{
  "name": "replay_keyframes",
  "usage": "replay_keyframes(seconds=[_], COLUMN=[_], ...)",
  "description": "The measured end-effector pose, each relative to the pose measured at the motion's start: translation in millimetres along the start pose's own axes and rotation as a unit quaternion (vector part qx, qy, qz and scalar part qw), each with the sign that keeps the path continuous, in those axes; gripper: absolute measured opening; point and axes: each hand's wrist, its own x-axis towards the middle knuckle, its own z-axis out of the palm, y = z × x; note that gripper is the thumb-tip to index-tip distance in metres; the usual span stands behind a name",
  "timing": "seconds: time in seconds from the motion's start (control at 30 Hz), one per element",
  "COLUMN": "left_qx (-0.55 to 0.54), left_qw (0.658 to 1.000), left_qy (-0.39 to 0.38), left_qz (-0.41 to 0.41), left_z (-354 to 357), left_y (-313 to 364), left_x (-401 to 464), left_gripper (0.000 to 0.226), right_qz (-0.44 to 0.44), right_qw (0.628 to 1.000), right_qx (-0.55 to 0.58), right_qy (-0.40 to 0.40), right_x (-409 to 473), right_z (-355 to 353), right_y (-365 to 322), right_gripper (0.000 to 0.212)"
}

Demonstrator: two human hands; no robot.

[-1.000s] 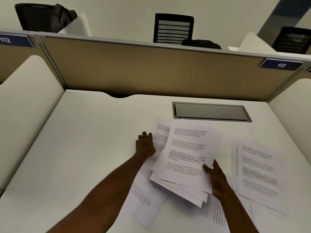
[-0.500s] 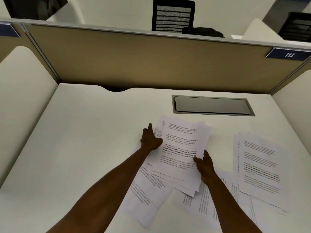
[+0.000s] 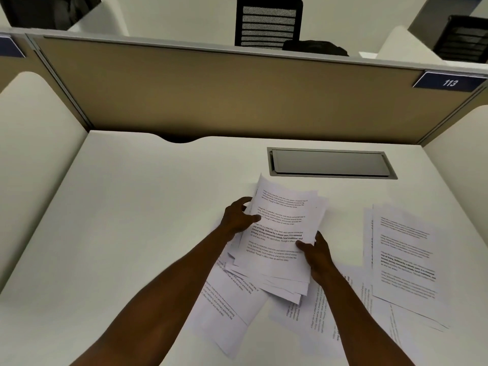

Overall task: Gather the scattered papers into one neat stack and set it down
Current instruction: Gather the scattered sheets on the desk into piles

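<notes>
A loose bundle of printed white sheets (image 3: 280, 228) is held a little above the white desk (image 3: 132, 220), its edges uneven and fanned at the near end. My left hand (image 3: 236, 216) grips its left edge, fingers curled around the paper. My right hand (image 3: 314, 250) holds the near right corner, thumb on top. Other printed sheets lie flat on the desk: a small pile at the right (image 3: 404, 254), one sheet under my left forearm (image 3: 224, 310) and some turned sideways under my right forearm (image 3: 314, 315).
A grey cable hatch (image 3: 330, 163) is set into the desk behind the papers. A tan partition (image 3: 224, 93) closes the back, with a blue "113" tag (image 3: 449, 82). White side dividers (image 3: 34, 154) flank the desk. Black chairs (image 3: 268, 21) stand beyond the partition.
Both hands have drawn the bundle together; my left hand moved from the desk beside the sheets onto the bundle's left edge, and the sheets now overlap more closely.
</notes>
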Motion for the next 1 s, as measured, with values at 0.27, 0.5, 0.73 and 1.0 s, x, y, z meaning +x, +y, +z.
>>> replay_keyframes(seconds=[0.27, 0.5, 0.73, 1.0], left_qx=[-0.109, -0.125, -0.090, -0.211], left_qw=[0.993, 0.990, 0.991, 0.940], left_qy=[-0.035, -0.055, -0.074, -0.252], left_qz=[-0.026, -0.028, 0.069, 0.090], left_z=[-17.5, -17.7, -16.1, 18.3], left_y=[-2.3, -19.9, 13.7, 53.4], left_x=[-6.2, -25.8, -75.1, -117.3], left_gripper=[0.066, 0.082, 0.070, 0.064], right_qz=[0.033, 0.036, 0.017, 0.102], right_qw=[0.998, 0.996, 0.996, 0.930], right_qx=[0.032, 0.001, 0.060, 0.338], right_qy=[-0.032, -0.077, -0.068, -0.106], right_x=[-4.5, -18.5, -43.9, -69.0], right_z=[4.4, 20.8, 1.2, -50.8], right_y=[-2.5, 2.0, -0.4, 10.4], right_gripper=[0.050, 0.057, 0.053, 0.048])
